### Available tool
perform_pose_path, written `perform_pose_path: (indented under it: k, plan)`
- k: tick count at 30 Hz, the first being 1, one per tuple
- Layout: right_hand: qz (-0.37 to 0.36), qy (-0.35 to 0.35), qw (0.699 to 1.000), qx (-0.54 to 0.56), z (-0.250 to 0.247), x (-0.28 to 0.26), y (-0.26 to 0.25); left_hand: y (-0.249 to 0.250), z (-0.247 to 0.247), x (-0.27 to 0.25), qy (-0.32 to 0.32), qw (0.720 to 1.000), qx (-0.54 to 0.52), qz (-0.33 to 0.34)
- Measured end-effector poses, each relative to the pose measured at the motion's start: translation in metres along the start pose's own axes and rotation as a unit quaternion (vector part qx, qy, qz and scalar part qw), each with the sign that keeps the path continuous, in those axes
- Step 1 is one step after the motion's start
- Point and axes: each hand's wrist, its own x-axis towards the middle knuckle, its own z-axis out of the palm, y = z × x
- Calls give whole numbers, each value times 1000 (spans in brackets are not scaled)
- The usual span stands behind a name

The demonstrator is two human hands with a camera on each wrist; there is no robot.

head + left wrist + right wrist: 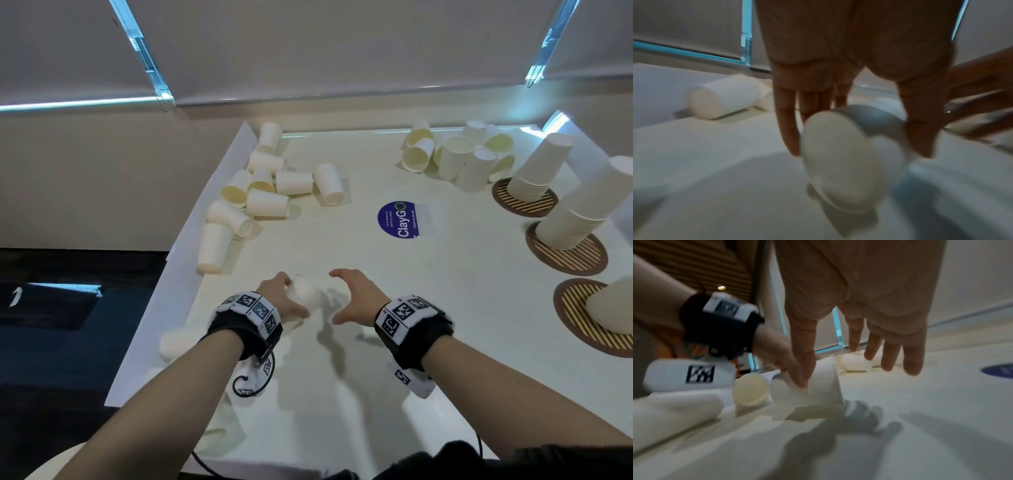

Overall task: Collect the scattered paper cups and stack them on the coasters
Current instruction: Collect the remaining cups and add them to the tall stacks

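Note:
My left hand (286, 296) grips a white paper cup (307, 294) lying on its side just above the white table (428, 325), near the front centre. In the left wrist view my fingers (787, 129) and thumb clasp the cup (840, 162), its base toward the camera. My right hand (352, 298) hovers open just right of the cup, fingers (892, 353) spread and holding nothing. Three brown striped coasters line the right edge: the far one (537, 209) and the middle one (579, 262) each carry a tall upside-down stack, and the near one (575, 318) carries an upside-down cup (613, 308).
Several loose cups lie in a heap at the back left (267, 198), and more at the back right (455, 161). Another cup (178, 341) lies at the table's left edge beside my left forearm. A round blue sticker (399, 219) marks the table's middle. The floor drops off to the left.

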Motion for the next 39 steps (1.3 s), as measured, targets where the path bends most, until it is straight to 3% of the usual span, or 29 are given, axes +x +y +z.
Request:
perform_pose_path:
  k: [3, 6, 8, 10, 11, 13, 16, 24, 27, 29, 34, 39]
  plan:
    - [-69, -9, 986, -153, 6, 3, -14, 16, -9, -9, -57, 994, -20, 88]
    - [-37, -28, 992, -117, 4, 4, -22, 20, -36, -16, -104, 988, -28, 109]
    - [-17, -32, 996, -83, 3, 3, -22, 9, -54, -18, -104, 991, -3, 83]
    - [-7, -46, 997, -60, 3, 0, -22, -5, -70, -23, -81, 992, 92, 25]
    - [-6, -53, 997, -54, 5, 0, -22, -14, -77, -24, -88, 982, 168, -2]
    - [-8, -55, 997, -48, 7, -2, -22, -28, -87, -31, -174, 935, 303, -65]
    - [-8, -42, 998, -37, 6, -1, -24, -54, -81, -28, -226, 886, 388, -115]
    - [-5, -39, 999, 6, 2, -2, -23, -60, -55, -30, -147, 933, 317, -80]
    - [2, -19, 1000, 24, -1, -1, -17, -55, -62, -26, -26, 981, 187, -46]
    - [8, 15, 999, 47, -4, -1, -13, -41, -72, -26, 28, 994, 99, -34]
    - [-49, 124, 985, 110, -18, -3, -15, -6, -64, -24, -15, 986, 162, 20]
    - [-143, 69, 984, 77, -28, -9, -30, 18, -42, -20, -20, 983, 172, 57]
